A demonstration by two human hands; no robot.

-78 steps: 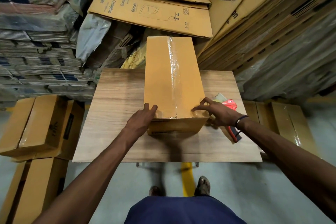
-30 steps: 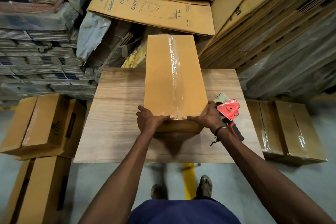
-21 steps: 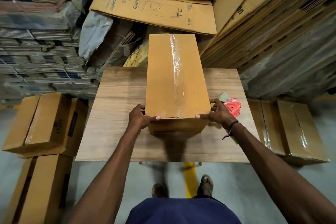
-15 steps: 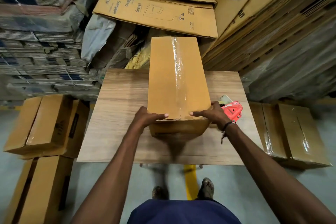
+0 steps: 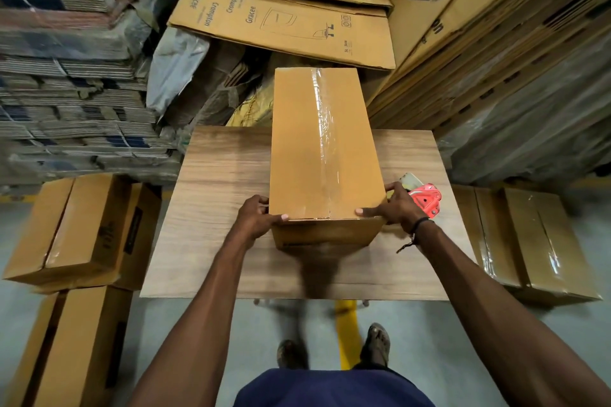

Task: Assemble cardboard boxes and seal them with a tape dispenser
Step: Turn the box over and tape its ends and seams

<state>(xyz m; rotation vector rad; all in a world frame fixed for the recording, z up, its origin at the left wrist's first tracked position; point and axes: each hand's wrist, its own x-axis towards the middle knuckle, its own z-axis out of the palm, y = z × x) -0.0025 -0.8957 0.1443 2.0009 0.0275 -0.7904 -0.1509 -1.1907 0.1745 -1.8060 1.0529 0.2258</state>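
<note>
A long brown cardboard box lies on the wooden table, its top seam covered by clear tape. My left hand grips the box's near left corner, thumb on top. My right hand grips the near right corner the same way. The near end of the box looks slightly raised off the table. A red tape dispenser lies on the table just right of my right hand, partly hidden by it.
Taped boxes sit on the floor to the left, another taped box on the right. Flat cardboard sheets and bundled stacks crowd behind and beside the table. My feet stand by a yellow floor line.
Both hands moved from the box's near top edge to its two near corners and took hold. The tape dispenser was set down beside the box.
</note>
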